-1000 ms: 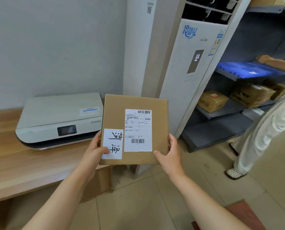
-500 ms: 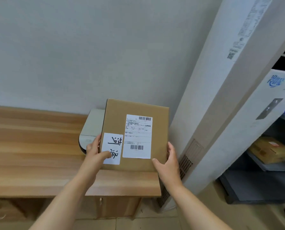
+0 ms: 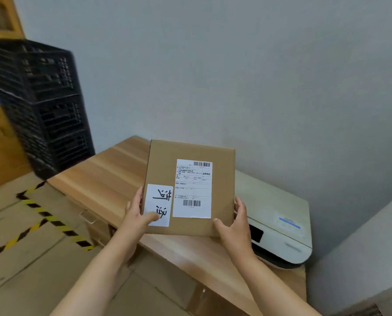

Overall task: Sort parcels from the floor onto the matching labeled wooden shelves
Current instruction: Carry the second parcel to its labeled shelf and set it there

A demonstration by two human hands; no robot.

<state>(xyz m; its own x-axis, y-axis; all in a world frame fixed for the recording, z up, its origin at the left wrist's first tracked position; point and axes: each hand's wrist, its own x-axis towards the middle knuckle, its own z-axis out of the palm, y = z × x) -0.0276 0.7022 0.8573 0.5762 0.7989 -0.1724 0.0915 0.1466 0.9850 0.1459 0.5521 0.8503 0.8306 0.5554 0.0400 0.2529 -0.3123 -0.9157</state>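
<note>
Both hands, the left hand point(image 3: 137, 217) at 9 o'clock and the right hand point(image 3: 234, 221) at 3 o'clock, pinch the brown parcel point(image 3: 190, 189) above the wooden counter point(image 3: 103, 176), and it might slip if the thumbs let go.

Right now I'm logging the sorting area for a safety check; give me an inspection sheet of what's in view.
Surface: wooden counter, bare at the near end.
Job's things: cardboard parcel held up, printed shipping label and handwritten white label facing the camera.
Clutter: white printer on the counter; stacked black crates at its far end.
Hands: left hand and right hand grip the parcel's lower corners.
Cables: nothing seen.
Surroundings: grey wall; yellow-black floor tape.
</note>
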